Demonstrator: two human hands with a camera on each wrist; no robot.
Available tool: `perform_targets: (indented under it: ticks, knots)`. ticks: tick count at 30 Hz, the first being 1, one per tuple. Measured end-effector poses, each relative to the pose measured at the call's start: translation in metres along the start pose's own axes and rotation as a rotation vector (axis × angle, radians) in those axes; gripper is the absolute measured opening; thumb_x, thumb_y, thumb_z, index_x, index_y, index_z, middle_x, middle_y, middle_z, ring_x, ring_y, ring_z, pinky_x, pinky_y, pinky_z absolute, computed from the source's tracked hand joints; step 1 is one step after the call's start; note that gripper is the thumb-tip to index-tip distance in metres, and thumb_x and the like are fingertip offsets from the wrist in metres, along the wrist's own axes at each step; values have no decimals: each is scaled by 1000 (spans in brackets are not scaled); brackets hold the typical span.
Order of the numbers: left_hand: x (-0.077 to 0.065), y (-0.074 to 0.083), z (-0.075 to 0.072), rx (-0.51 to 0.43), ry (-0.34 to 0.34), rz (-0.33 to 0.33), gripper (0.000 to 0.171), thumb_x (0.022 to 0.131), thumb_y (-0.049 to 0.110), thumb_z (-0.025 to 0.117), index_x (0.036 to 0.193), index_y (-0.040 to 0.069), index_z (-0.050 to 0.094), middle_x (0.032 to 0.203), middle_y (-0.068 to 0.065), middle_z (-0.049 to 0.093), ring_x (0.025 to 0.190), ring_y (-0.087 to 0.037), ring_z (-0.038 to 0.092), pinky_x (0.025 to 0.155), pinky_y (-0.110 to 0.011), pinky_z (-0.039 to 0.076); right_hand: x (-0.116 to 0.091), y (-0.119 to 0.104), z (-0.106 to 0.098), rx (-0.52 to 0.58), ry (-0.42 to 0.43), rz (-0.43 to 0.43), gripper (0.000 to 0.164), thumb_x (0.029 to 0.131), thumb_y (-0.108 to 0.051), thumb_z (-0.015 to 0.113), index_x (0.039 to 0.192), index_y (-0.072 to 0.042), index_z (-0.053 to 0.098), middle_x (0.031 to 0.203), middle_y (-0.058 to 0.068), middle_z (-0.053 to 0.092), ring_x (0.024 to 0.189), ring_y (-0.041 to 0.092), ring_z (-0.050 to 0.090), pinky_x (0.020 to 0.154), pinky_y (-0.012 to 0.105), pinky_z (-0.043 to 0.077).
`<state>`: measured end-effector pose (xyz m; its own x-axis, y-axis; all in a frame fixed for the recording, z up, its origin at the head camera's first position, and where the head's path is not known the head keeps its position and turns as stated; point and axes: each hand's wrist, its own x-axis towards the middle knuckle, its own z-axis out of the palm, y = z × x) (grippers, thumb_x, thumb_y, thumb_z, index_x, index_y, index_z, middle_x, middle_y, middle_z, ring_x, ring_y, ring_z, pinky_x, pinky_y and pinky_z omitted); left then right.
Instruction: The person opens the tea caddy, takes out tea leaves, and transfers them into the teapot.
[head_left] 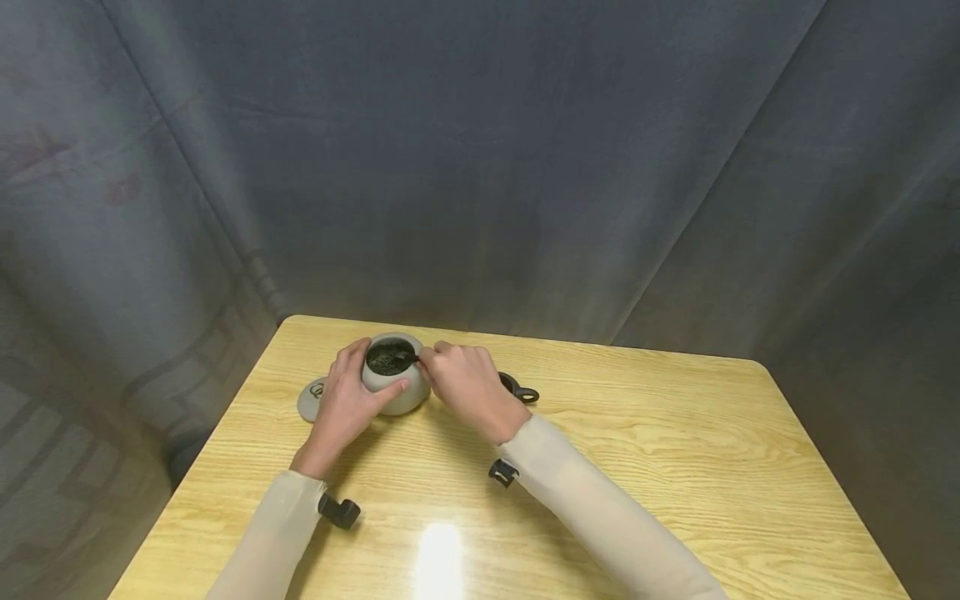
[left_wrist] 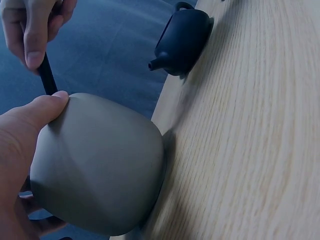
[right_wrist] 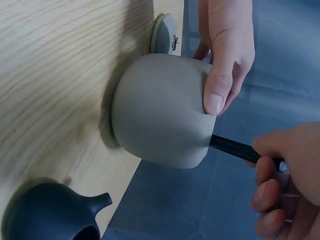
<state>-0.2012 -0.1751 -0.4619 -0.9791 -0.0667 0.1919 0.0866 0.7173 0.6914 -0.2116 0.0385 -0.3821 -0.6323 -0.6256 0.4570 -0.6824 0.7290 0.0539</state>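
Note:
A round grey jar (head_left: 405,398) stands at the table's far left part, its mouth up, with dark green leaves like loose tea (head_left: 386,360) inside. My left hand (head_left: 349,398) grips the jar from the left, thumb along the near side by the rim. In the right wrist view, my right hand (right_wrist: 287,175) pinches a slim black tool (right_wrist: 232,147) by its handle. This tool slants over the rim into the jar's mouth; its far end is hidden in the left and right wrist views. Left of the jar lies a flat grey lid (head_left: 307,402), partly behind my left hand.
A black teapot (left_wrist: 182,42) with a short spout stands on the table right of the jar; my right hand mostly covers it in the head view. The pale wooden table (head_left: 637,442) ends at a dark grey curtain (head_left: 480,167) behind.

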Motion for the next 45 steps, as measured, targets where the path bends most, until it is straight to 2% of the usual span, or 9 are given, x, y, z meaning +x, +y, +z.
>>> perform_targets:
  ticks: [9, 14, 17, 25, 29, 33, 36, 40, 45]
  knots:
    - [1, -1, 0, -6, -16, 1, 107, 90, 58, 81, 167, 3, 31, 170, -22, 33, 154, -45, 36, 121, -69, 37, 17, -3, -1, 13, -170, 58, 15, 107, -18, 66, 103, -11, 79, 82, 3, 72, 62, 16, 64, 49, 30, 50]
    - [0, -2, 0, -15, -20, -5, 108, 90, 59, 80, 167, 3, 30, 170, -22, 32, 154, -45, 35, 121, -69, 36, 21, -2, 4, -10, -187, 50, 14, 104, -10, 66, 110, -12, 79, 92, 6, 73, 67, 19, 68, 54, 33, 56]
    - [-1, -2, -1, -12, -14, -7, 108, 90, 59, 81, 167, 3, 31, 170, -22, 32, 154, -45, 35, 121, -69, 37, 23, -3, 8, 0, -189, 38, 14, 105, -13, 66, 110, -11, 79, 93, 5, 73, 70, 20, 71, 58, 35, 59]
    - [-1, -1, -1, -18, -18, -8, 107, 89, 57, 82, 167, 3, 31, 169, -23, 33, 153, -46, 36, 120, -68, 38, 28, -7, 15, 179, -222, 112, 18, 106, -19, 67, 92, -10, 74, 88, 1, 74, 72, 15, 67, 64, 32, 57]
    - [-1, -1, -2, -21, -22, -22, 108, 90, 58, 81, 167, 4, 30, 170, -22, 32, 153, -46, 36, 119, -69, 38, 31, -6, 14, 312, -264, 178, 20, 107, -19, 66, 91, -10, 75, 85, 2, 74, 70, 13, 62, 66, 31, 54]
    - [-1, -1, -3, -17, -25, -24, 108, 90, 59, 81, 168, 4, 29, 170, -22, 31, 153, -46, 36, 119, -69, 38, 33, -1, 16, 462, -287, 248, 19, 106, -18, 65, 99, -9, 80, 95, 3, 79, 77, 11, 63, 72, 28, 53]
    - [-1, -1, -2, -10, -25, -18, 108, 90, 59, 81, 167, 4, 30, 170, -23, 32, 153, -46, 37, 119, -70, 38, 31, 3, 20, 560, -285, 283, 20, 107, -18, 64, 102, -8, 81, 97, 6, 80, 75, 11, 62, 67, 24, 50]
    - [-1, -1, -2, -5, -20, -13, 107, 90, 58, 81, 167, 4, 31, 169, -23, 33, 153, -46, 37, 120, -70, 37, 29, 9, 22, 667, -281, 325, 21, 107, -18, 64, 97, -8, 80, 89, 5, 75, 67, 11, 55, 59, 21, 41]
    - [-1, -1, -3, 0, -16, -13, 107, 90, 57, 82, 167, 3, 30, 169, -24, 33, 153, -46, 37, 120, -70, 37, 29, 13, 22, 731, -286, 407, 22, 106, -20, 66, 98, -7, 82, 84, 2, 71, 62, 9, 49, 57, 21, 38]
